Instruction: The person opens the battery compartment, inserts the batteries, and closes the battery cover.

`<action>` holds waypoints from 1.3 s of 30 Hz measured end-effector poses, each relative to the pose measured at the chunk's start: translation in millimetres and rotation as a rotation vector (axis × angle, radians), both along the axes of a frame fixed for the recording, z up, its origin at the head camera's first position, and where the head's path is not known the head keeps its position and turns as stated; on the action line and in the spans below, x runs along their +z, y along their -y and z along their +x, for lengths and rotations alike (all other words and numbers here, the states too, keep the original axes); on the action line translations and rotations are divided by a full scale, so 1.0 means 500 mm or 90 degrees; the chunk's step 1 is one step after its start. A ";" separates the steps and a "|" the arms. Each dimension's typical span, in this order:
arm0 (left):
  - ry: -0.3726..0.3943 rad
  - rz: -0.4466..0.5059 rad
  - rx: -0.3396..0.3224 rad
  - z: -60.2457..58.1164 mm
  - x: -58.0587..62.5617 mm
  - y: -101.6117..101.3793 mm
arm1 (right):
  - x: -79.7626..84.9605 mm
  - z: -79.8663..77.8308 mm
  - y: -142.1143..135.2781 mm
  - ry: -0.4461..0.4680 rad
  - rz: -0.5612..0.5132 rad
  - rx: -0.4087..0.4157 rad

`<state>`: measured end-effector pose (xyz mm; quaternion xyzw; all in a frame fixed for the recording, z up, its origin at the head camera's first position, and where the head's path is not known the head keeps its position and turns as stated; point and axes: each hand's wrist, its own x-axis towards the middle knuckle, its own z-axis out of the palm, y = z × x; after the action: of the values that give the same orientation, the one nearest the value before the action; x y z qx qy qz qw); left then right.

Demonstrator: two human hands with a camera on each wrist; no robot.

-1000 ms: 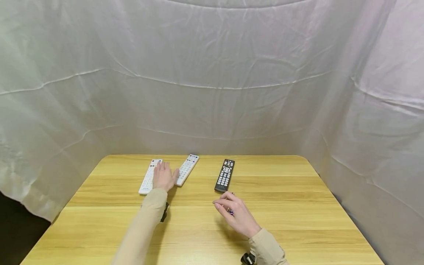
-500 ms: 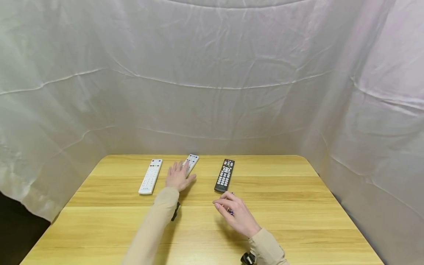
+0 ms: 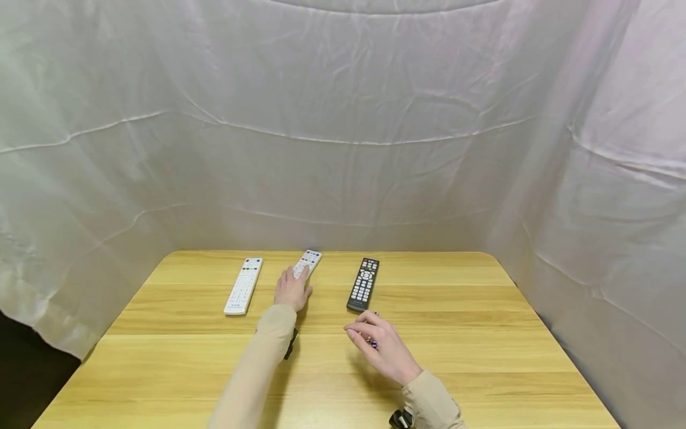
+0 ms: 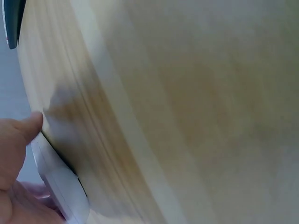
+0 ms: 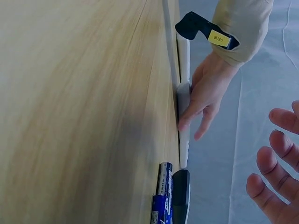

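Observation:
My left hand (image 3: pixel 291 290) grips the lower part of the middle white remote control (image 3: pixel 308 260), which lies slanted near the table's far edge. In the left wrist view the thumb lies along one side of this white remote (image 4: pixel 60 184), with fingers at the other side. My right hand (image 3: pixel 387 350) hovers over the table with loosely bent fingers and holds nothing. Below it, partly hidden by the fingers, lie blue batteries (image 5: pixel 160 207). A black remote control (image 3: pixel 364 283) with white buttons lies just beyond the right hand.
Another white remote control (image 3: pixel 243 286) lies left of the left hand. All rest on a wooden table (image 3: pixel 482 333). Grey-white curtains (image 3: pixel 343 179) hang behind the table and along its sides.
My left hand has moved right from beside the left white remote to the middle one, and its spread fingers have drawn in around it. The right hand has stayed still.

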<state>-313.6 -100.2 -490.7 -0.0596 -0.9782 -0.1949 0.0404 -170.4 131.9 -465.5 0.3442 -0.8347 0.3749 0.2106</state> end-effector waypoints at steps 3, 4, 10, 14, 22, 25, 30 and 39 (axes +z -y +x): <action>-0.029 -0.008 0.003 0.001 -0.004 0.001 | 0.000 0.000 0.001 -0.002 0.000 0.003; -0.034 -0.009 0.005 0.000 -0.006 0.001 | 0.000 0.000 0.002 -0.003 0.000 0.004; -0.033 0.004 0.019 -0.001 -0.008 -0.002 | 0.001 0.002 0.003 -0.006 -0.001 0.005; -0.030 0.004 0.025 0.001 -0.006 -0.004 | 0.001 0.003 0.003 -0.007 0.001 0.005; -0.021 0.018 0.054 0.011 0.003 -0.013 | -0.001 0.002 0.003 -0.002 0.000 0.005; -0.013 0.044 0.083 0.017 0.011 -0.021 | -0.002 0.002 0.002 -0.005 0.000 0.003; 0.019 0.069 0.124 0.029 0.018 -0.032 | -0.002 0.003 0.003 0.001 0.004 0.000; 0.066 0.106 0.127 0.044 0.024 -0.029 | -0.004 0.003 0.005 0.001 0.004 0.006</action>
<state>-291.7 -85.9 -478.9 0.0513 -0.9606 -0.2730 0.0134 -168.8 129.5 -467.5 0.3487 -0.8344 0.3734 0.2066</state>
